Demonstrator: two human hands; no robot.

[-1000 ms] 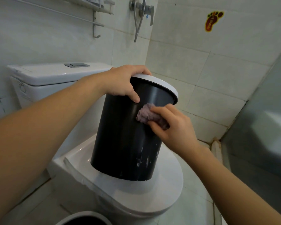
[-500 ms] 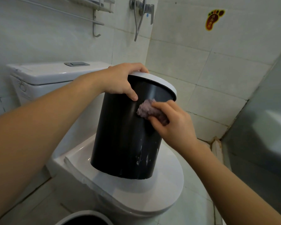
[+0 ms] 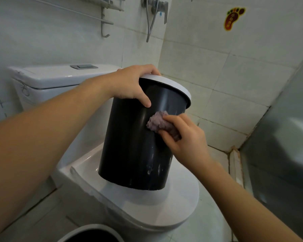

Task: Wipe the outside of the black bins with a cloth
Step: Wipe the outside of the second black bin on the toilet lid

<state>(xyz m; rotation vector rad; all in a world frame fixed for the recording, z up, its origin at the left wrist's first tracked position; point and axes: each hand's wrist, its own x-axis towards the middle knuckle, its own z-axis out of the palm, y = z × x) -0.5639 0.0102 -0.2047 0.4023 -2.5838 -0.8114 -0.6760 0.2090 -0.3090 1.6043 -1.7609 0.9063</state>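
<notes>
On the closed lid of a white toilet, a person's left hand (image 3: 132, 84) grips the white rim of a tall, round, black plastic bin (image 3: 138, 145), fingers curled over the top edge and thumb pressed against the wall. The right hand (image 3: 183, 135) pinches a small, crumpled, purplish cloth (image 3: 157, 122) between curled fingers and thumb, pressing it to the upper side of the bin. The bin stands tilted on the smooth white toilet lid (image 3: 173, 203), with pale streaks low on its wall.

The lid looks slick and domed, so a hard wiping push could slide the tilted bin off if the left hand loosens. The streaks near the base may also be missed.

Compared with a second ago, the cloth sits slightly higher and further left on the wall; the left hand's grip is unchanged.

A second white-rimmed bin (image 3: 89, 233) shows at the bottom edge.
</notes>
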